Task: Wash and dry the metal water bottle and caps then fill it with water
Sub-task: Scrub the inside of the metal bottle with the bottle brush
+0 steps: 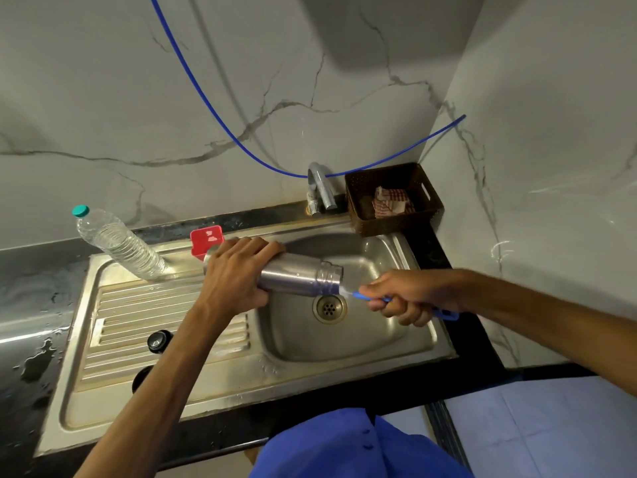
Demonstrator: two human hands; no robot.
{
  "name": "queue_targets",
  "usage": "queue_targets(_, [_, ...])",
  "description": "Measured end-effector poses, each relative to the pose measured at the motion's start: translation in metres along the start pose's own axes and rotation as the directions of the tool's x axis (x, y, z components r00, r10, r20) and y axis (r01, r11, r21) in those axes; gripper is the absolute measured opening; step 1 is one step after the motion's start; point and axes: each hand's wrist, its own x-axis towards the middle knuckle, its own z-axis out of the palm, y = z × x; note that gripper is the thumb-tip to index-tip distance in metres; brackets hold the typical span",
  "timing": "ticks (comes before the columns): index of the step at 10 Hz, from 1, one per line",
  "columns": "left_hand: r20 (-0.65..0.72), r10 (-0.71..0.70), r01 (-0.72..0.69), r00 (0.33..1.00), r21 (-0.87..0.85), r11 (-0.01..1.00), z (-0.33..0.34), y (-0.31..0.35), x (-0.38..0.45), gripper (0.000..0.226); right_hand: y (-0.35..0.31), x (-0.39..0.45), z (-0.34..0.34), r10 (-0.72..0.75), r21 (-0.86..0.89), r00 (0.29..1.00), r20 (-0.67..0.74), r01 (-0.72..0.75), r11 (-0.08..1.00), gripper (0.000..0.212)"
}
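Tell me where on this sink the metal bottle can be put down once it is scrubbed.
The ribbed draining board is bare between the plastic bottle at its back and the black cap near its front. The basin floor around the drain is bare too. It is crowded at the back, by the red container, tap and basket.

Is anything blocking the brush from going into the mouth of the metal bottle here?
Nothing visible does. The left hand holds the metal bottle sideways over the sink, cap off, and the brush in the right hand is already at its open mouth.
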Motion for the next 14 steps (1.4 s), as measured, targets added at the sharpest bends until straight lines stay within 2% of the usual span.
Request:
queue_targets(1, [-0.003,-0.007,0.008,1.000,0.042,0.999,0.002,-0.001,-0.002,0.083,0.004,0.003,-0.001,-0.149,-0.334,0.981,-0.124,0.100,0.937,0.049])
queue_targets(2, [-0.005,-0.073,0.072,0.997,-0.048,0.996,0.008,-0.008,-0.005,0.077,0.017,0.007,0.017,-0.718,-0.994,0.689,-0.102,-0.106,0.040,0.033])
queue_targets(3, [-0.005,-0.092,0.090,0.996,-0.146,0.985,0.017,-0.013,-0.015,0.079,0.022,0.010,0.023,-0.793,-0.935,0.603,0.087,-0.226,-0.274,0.012])
queue_targets(4, [-0.022,-0.109,0.103,0.994,-0.202,0.974,0.023,-0.012,-0.025,0.083,0.019,0.010,0.027,-0.819,-0.966,0.573,-0.009,-0.218,-0.142,0.012])
queue_targets(5, [-0.039,-0.116,0.104,0.993,-0.224,0.969,0.022,-0.012,-0.030,0.081,0.009,0.004,0.034,-0.802,-0.991,0.594,-0.060,-0.130,-0.022,0.017])
queue_targets(6, [-0.076,-0.092,0.076,0.993,-0.197,0.977,0.011,-0.012,-0.033,0.076,-0.003,-0.004,0.031,-0.817,-0.995,0.570,-0.092,-0.092,0.048,0.018])
queue_targets(9, [-0.168,-0.123,0.079,0.978,-0.247,0.966,-0.024,-0.012,-0.034,0.073,-0.051,-0.017,0.029,-0.862,-0.986,0.500,-0.084,-0.169,-0.002,0.033])
queue_targets(10, [-0.187,-0.118,0.070,0.975,-0.248,0.966,-0.031,-0.008,-0.034,0.073,-0.064,-0.027,0.034,-0.860,-0.981,0.507,-0.050,-0.188,-0.054,0.027])
queue_targets(11, [-0.177,-0.083,0.035,0.981,-0.259,0.965,-0.036,-0.007,-0.034,0.072,-0.069,-0.032,0.047,-0.855,-0.973,0.515,-0.055,-0.220,-0.071,0.029])
queue_targets(12, [-0.144,-0.084,0.049,0.986,-0.236,0.971,-0.035,-0.008,-0.031,0.070,-0.059,-0.026,0.060,-0.815,-0.983,0.574,-0.085,-0.180,-0.024,0.028])
queue_targets(13, [-0.130,-0.103,0.071,0.986,-0.229,0.971,-0.030,-0.017,-0.036,0.070,-0.040,-0.032,0.053,-0.821,-0.994,0.570,0.009,-0.087,-0.072,0.021])
queue_targets(14, [-0.169,-0.137,0.095,0.976,-0.237,0.967,-0.030,-0.018,-0.038,0.072,-0.040,-0.045,0.038,-0.842,-0.992,0.540,0.018,-0.094,-0.082,0.022])
